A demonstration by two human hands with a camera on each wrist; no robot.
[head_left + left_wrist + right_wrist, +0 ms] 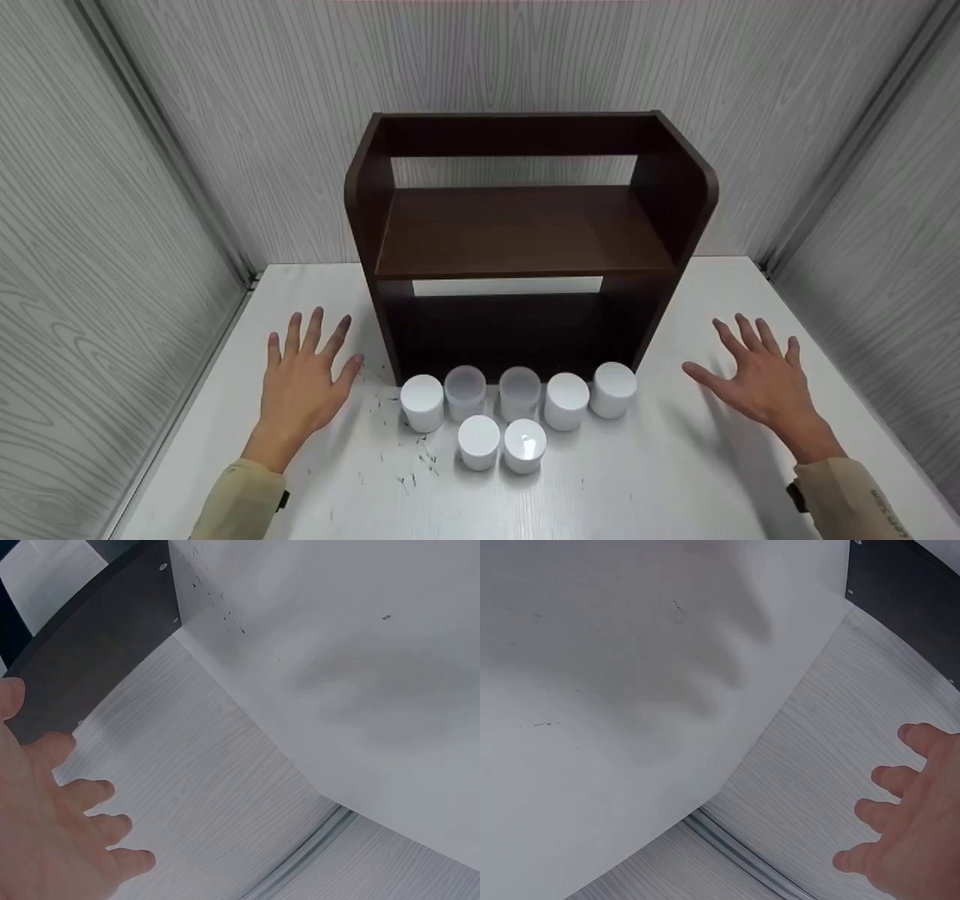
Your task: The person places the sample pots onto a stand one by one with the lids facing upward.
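My left hand (pixel 304 386) is spread flat over the table, left of a dark brown two-tier shelf (pixel 525 232), holding nothing. On the shelf's other side, my right hand (pixel 769 386) hovers with fingers splayed and a shadow below it; it too holds nothing. Several small round containers stand in front of the shelf. White-topped ones include a jar (pixel 422 403) at the left end and a jar (pixel 613 390) at the right end. Between them are two with greyish translucent tops, a cup (pixel 465 392) and a cup (pixel 519 394). Two white jars (pixel 478 442) form a nearer row.
The white table (pixel 600 495) has dark specks and scratches near the left jars. Grey wood-grain panels (pixel 517 60) enclose it at the back and both sides. In the left wrist view, the shelf's dark side panel (pixel 97 637) shows beyond the fingers.
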